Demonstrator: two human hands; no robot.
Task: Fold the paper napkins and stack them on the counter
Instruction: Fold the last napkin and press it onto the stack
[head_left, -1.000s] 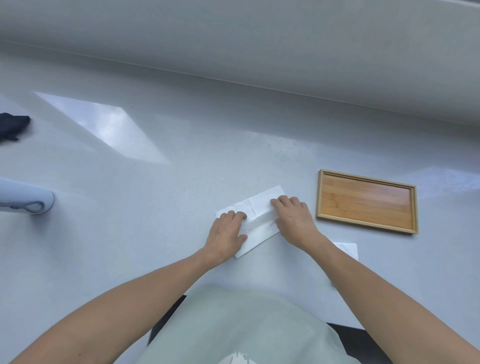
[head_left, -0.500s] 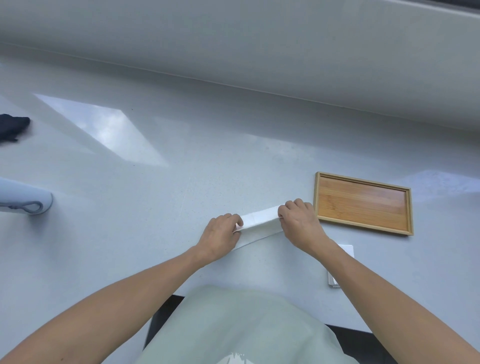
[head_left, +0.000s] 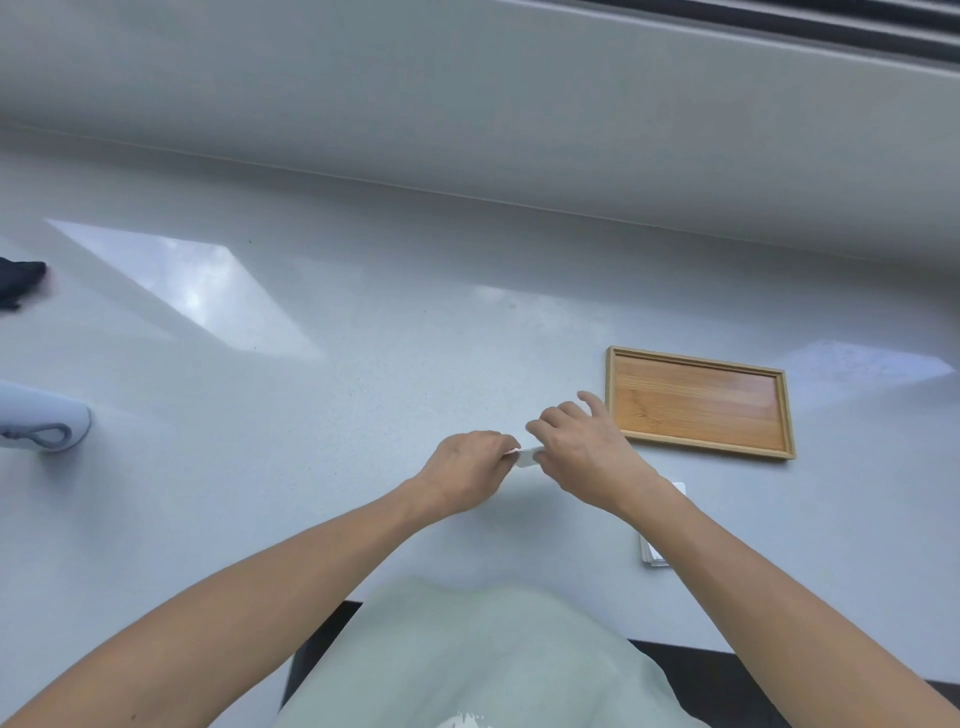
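A white paper napkin (head_left: 525, 456) is pinched between both hands just above the pale counter (head_left: 363, 364); only a small white strip of it shows between the fingers. My left hand (head_left: 467, 470) grips its left end and my right hand (head_left: 576, 449) grips its right end, with two fingers raised. A small stack of folded white napkins (head_left: 655, 553) lies on the counter under my right forearm, mostly hidden by it.
A shallow wooden tray (head_left: 698, 402) sits on the counter right of my hands. A pale blue rounded object with a loop (head_left: 44, 428) lies at the left edge, and a dark item (head_left: 18, 280) farther back left. A wall rises behind the counter.
The napkin lay flat under both hands, then its long edge was lifted and folded over. Now the hands have come close together, with the napkin folded small between them.
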